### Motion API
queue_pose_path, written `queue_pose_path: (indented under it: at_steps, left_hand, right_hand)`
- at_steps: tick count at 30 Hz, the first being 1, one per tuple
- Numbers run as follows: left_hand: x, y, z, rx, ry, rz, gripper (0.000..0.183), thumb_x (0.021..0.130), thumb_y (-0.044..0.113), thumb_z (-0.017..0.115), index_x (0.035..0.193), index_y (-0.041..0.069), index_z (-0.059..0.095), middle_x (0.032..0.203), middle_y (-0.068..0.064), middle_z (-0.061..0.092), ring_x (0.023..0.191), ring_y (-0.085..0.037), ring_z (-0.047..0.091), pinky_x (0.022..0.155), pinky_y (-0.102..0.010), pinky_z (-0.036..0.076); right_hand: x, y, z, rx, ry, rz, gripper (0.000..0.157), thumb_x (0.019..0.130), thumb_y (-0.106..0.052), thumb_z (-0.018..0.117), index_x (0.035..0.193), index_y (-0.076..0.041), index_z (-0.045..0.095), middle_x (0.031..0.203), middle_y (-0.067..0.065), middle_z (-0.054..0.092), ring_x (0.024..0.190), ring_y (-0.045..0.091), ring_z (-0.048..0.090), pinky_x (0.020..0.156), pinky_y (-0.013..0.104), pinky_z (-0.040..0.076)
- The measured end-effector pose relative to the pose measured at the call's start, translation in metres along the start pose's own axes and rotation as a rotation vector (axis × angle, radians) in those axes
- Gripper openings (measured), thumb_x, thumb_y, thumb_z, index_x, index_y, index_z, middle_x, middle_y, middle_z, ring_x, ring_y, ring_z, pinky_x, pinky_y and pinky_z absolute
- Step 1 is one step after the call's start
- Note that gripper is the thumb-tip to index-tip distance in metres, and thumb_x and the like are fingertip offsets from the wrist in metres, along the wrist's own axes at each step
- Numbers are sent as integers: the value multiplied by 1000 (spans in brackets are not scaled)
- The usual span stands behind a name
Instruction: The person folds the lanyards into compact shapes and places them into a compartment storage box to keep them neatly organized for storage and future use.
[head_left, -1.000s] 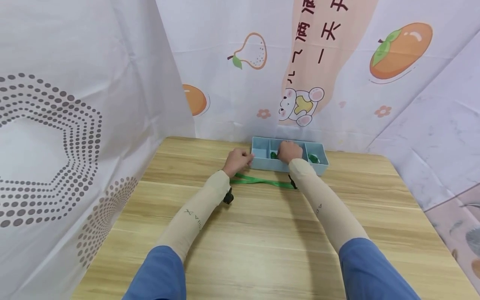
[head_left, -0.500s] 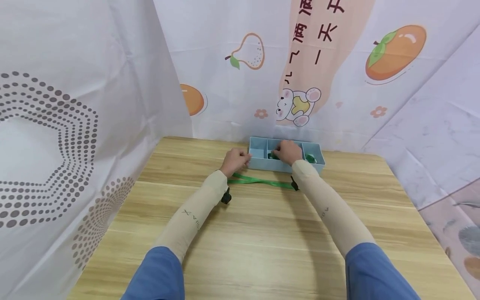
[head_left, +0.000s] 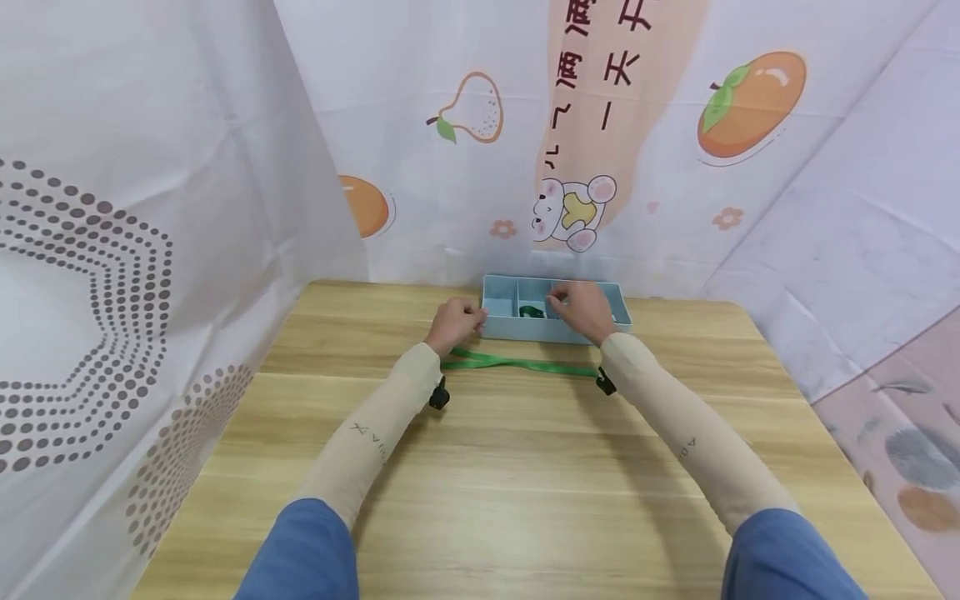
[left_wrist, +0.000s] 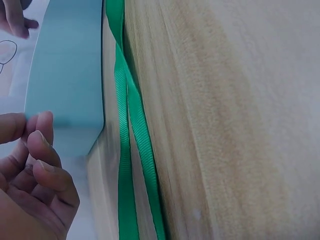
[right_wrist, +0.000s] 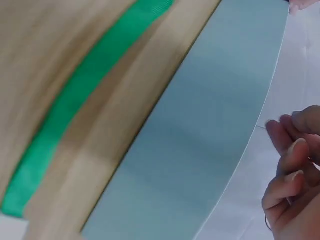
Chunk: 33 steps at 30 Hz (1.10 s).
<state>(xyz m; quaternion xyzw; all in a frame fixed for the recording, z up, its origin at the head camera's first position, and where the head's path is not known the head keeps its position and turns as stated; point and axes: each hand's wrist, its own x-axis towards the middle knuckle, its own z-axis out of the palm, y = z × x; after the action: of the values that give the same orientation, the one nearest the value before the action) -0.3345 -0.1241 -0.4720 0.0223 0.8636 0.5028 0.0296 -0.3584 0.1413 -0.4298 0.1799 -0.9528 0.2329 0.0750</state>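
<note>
A light blue divided box (head_left: 525,327) stands at the back of the table. My left hand (head_left: 453,322) is at its left front corner, where in the left wrist view the thumb and fingers (left_wrist: 45,125) pinch the rim. A dark green bundle (head_left: 532,311) lies in the middle compartment. My right hand (head_left: 585,308) is over the box, right of that bundle. Its fingers (right_wrist: 283,190) are loosely bent with nothing seen between them, above the rim in the right wrist view. The right hand largely hides the right compartment.
A long green ribbon (head_left: 525,363) lies across the wooden table (head_left: 510,483) in front of the box, twisted over itself. Behind the box hangs a printed white cloth (head_left: 435,208). Another patterned cloth (head_left: 187,250) hangs along the left side.
My right hand has drawn away from the dark green bundle and to the right across the box; the bundle stays in the middle compartment. The left hand keeps to the corner. The head view has turned slightly right.
</note>
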Motion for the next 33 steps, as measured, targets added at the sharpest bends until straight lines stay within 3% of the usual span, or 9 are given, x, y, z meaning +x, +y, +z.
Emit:
queue_pose_path:
  at_steps: [6, 15, 24, 28, 33]
  left_hand:
    - [-3, -3, -6, 13, -11, 13, 33, 105, 30, 63, 86, 5, 73, 82, -7, 73, 66, -22, 59, 57, -33, 42]
    - [-9, -1, -14, 4, -34, 4, 37, 106, 30, 61, 94, -3, 75, 91, -18, 74, 82, -35, 67, 64, -38, 48]
    - [-7, 7, -4, 17, -41, 0, 39, 106, 31, 60, 92, -3, 74, 90, -16, 74, 79, -33, 66, 60, -36, 49]
    - [-7, 7, -4, 6, -45, -14, 40, 106, 31, 60, 94, -4, 73, 91, -17, 74, 78, -35, 66, 60, -39, 52]
    - [-8, 9, -3, 14, -45, -22, 42, 107, 33, 58, 95, -4, 73, 93, -20, 73, 81, -38, 65, 63, -41, 52]
  right_hand:
    - [-21, 9, -6, 87, 37, -20, 23, 103, -21, 65, 107, -5, 80, 100, 7, 77, 79, 20, 68, 72, 42, 54]
    - [-61, 25, -9, 80, -22, -69, 19, 100, -18, 69, 100, -3, 81, 88, 5, 76, 70, 17, 61, 64, 34, 45]
    - [-97, 42, -16, 74, -53, -59, 12, 96, -15, 74, 96, -5, 81, 85, 0, 75, 82, 18, 68, 74, 39, 50]
    - [-106, 47, -15, 83, -79, -44, 7, 94, -12, 75, 93, -7, 81, 86, 0, 75, 84, 19, 68, 74, 39, 51]
    - [-114, 56, -12, 66, -100, -39, 5, 91, -12, 79, 94, -9, 81, 92, 2, 76, 93, 24, 69, 84, 45, 52]
